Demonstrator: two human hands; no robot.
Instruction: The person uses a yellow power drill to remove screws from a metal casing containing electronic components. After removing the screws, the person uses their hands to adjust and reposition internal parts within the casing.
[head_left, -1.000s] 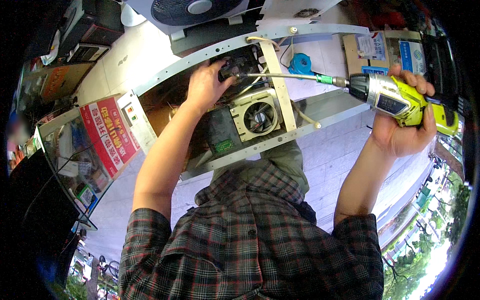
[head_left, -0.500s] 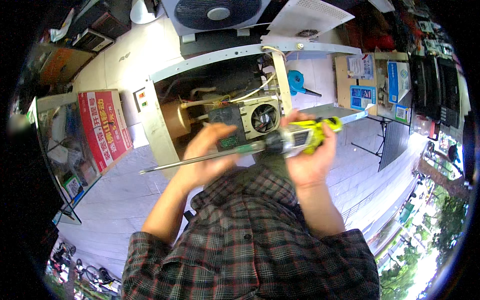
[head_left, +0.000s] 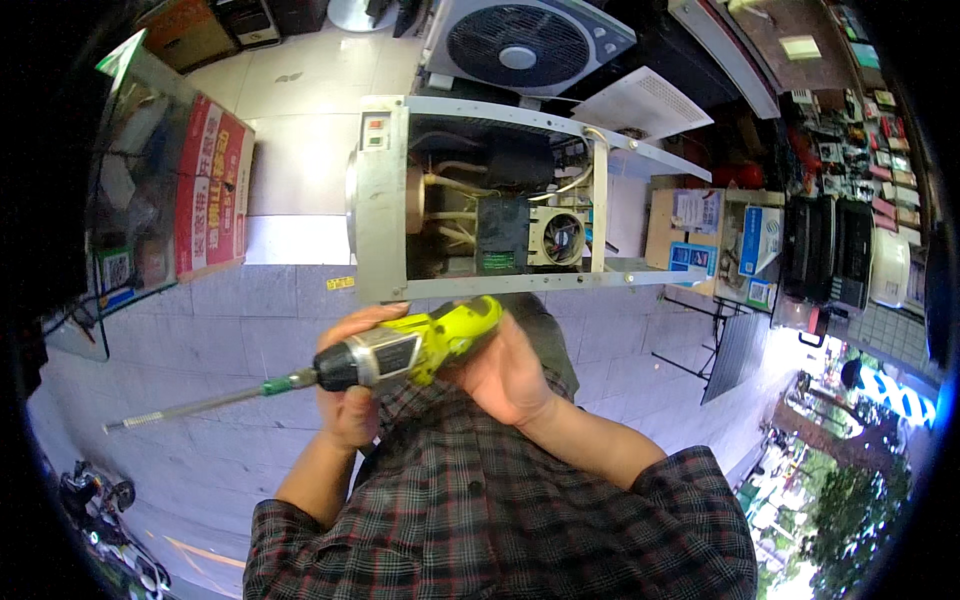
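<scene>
1. Head view, hands: right hand (head_left: pixel 505 375) has its grip closed around the rear handle of a lime-green cordless screwdriver (head_left: pixel 410 350); left hand (head_left: pixel 350 395) is closed under and around its grey front collar.
2. Head view, tool position: the screwdriver is held level in front of the chest, above the plaid shirt (head_left: pixel 500 510), with its long extension bit (head_left: pixel 190 407) pointing to the person's left, away from the work.
3. Head view, work item: an opened appliance chassis (head_left: pixel 385 200) lies on the paved floor (head_left: pixel 200 330) just past the hands, not touched by either hand or by the bit.
4. Progress, judged: cover looks already off, insides exposed; the tool is off the unit, so no screw is being driven right now. What remains inside cannot be told.
5. Materials and shapes: chassis is a bare grey sheet-metal frame, boxy; a small round fan (head_left: pixel 562 238), a dark block, pale tubes and wires sit within. The screwdriver is glossy plastic with a metal-look collar; the bit is a thin steel rod with a green band at its base.
6. Surroundings: a square box fan (head_left: pixel 520 45) sits beyond the chassis, a red-and-white signboard (head_left: pixel 210 190) to the left, cardboard boxes (head_left: pixel 700 240) to the right.
</scene>
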